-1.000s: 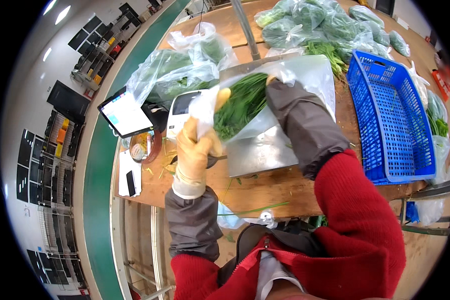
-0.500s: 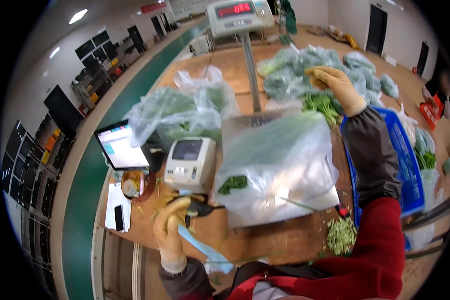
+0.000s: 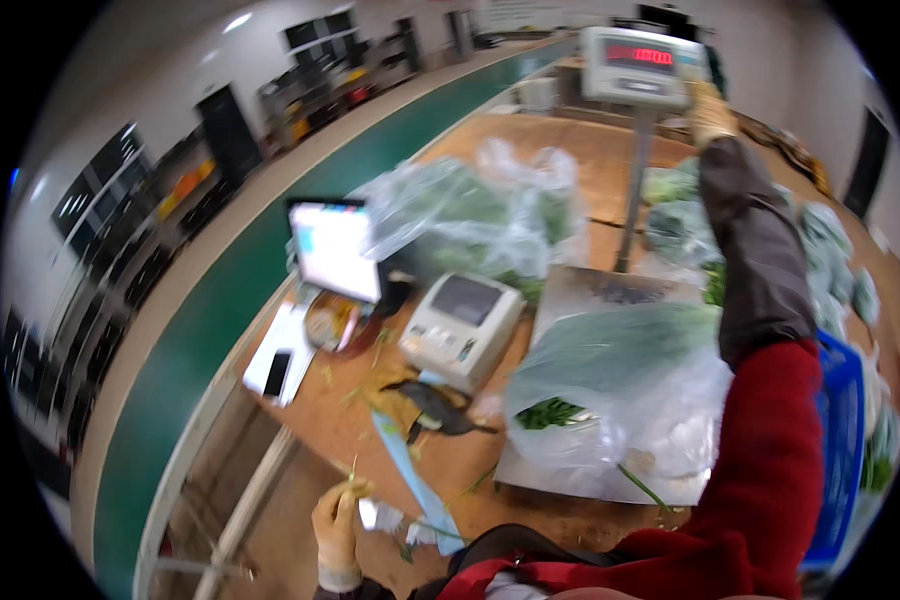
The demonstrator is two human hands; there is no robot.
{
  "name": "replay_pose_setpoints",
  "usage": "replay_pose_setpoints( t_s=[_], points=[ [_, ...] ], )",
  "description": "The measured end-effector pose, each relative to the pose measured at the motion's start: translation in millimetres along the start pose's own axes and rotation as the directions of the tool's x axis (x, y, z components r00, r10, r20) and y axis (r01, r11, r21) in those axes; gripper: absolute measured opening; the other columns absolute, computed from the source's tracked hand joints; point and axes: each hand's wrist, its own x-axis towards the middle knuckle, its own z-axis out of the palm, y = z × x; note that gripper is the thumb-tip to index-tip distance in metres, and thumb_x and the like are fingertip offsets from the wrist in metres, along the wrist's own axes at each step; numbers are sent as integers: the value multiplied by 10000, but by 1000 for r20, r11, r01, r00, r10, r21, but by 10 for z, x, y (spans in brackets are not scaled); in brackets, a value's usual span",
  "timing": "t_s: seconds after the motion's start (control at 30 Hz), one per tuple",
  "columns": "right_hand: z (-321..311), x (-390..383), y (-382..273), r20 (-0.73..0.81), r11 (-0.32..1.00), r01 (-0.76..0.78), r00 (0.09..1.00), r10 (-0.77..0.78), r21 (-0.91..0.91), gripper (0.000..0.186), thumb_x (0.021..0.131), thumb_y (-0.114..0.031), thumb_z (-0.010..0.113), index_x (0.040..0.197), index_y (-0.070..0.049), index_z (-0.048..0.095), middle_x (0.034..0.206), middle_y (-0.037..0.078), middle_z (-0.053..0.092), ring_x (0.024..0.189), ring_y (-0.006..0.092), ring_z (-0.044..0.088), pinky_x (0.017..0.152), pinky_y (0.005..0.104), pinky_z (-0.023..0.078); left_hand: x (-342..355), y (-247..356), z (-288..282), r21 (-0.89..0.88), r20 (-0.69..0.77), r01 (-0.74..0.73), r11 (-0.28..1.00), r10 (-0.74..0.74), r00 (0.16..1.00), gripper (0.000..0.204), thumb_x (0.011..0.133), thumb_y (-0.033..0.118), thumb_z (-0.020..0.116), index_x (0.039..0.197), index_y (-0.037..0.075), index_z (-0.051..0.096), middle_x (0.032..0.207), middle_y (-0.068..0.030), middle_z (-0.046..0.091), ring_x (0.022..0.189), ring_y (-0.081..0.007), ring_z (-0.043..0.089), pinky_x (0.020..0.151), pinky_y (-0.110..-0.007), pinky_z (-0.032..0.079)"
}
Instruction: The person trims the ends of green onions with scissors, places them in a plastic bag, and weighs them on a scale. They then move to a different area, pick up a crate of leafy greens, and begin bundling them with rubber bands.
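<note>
My right hand (image 3: 711,114), in a tan glove, reaches far forward to the right edge of the scale's display head (image 3: 630,85). Its fingers are blurred and partly hidden there. On the metal scale platform (image 3: 560,478) lies a large clear plastic bag (image 3: 630,345) of leafy greens, dark leaves showing at its left end. My left hand (image 3: 336,525), also gloved, is held low in front of the table's near edge. Its fingers are pinched together; a thin pale sliver sticks up at the tips, too small to name. A light blue strip (image 3: 415,480) lies to its right.
Left of the platform stand a label printer (image 3: 462,330) and a lit screen (image 3: 335,245). A phone (image 3: 278,372) rests on white papers near a round container (image 3: 338,325). Bagged greens (image 3: 470,215) sit behind the printer. A blue crate (image 3: 838,450) stands at the right.
My right hand has moved forward from above the bagged greens to the display head. My left hand has dropped away from the blue strip. The view has turned right, and the red readout has changed.
</note>
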Motion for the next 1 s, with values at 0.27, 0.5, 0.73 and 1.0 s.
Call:
replay_pose_setpoints(
  t_s=[0.27, 0.5, 0.73, 1.0],
  points=[
    [504, 256, 462, 81, 975, -81, 992, 100, -208, 556, 861, -107, 414, 1384, -279, 345, 1376, 103, 409, 1243, 310, 423, 1021, 388, 360, 196, -86, 269, -25, 110, 104, 994, -101, 989, 324, 940, 196, 481, 1118, -57, 581, 1006, -144, 661, 960, -203, 616, 883, -317, 456],
    [12, -382, 520, -47, 797, 335, 931, -362, 502, 621, 847, -96, 504, 1428, -124, 284, 1423, 158, 340, 1297, 296, 355, 1065, 359, 291, 305, 564, 1081, -172, 372, -445, 879, 476, 797, 635, 779, 400, 683, 1242, 3, 506, 1129, -138, 612, 1072, -285, 564, 957, -392, 400],
    [-2146, -3739, -387, 473, 830, -43, 838, -273, 556, 1100, 503, -97, 838, 1415, 4, 231, 1435, 226, 290, 1346, 328, 275, 1104, 401, 220, 379, 777, 2135, -34, 484, -724, 689, 645, 592, 522, 721, 147, 667, 1198, 30, 488, 1064, -155, 583, 1021, -303, 550, 917, -431, 407],
    [-1940, -4059, 1539, 573, 869, -486, 688, 446, -93, 280, 808, -273, 549, 857, -21, 663, 828, 209, 648, 814, 360, 629, 732, 426, 481, 982, 1440, 1755, -625, 505, 126, 770, 276, 818, 383, 773, 179, 501, 1070, -55, 558, 714, -54, 566, 641, -103, 539, 608, -205, 424]
  ],
)
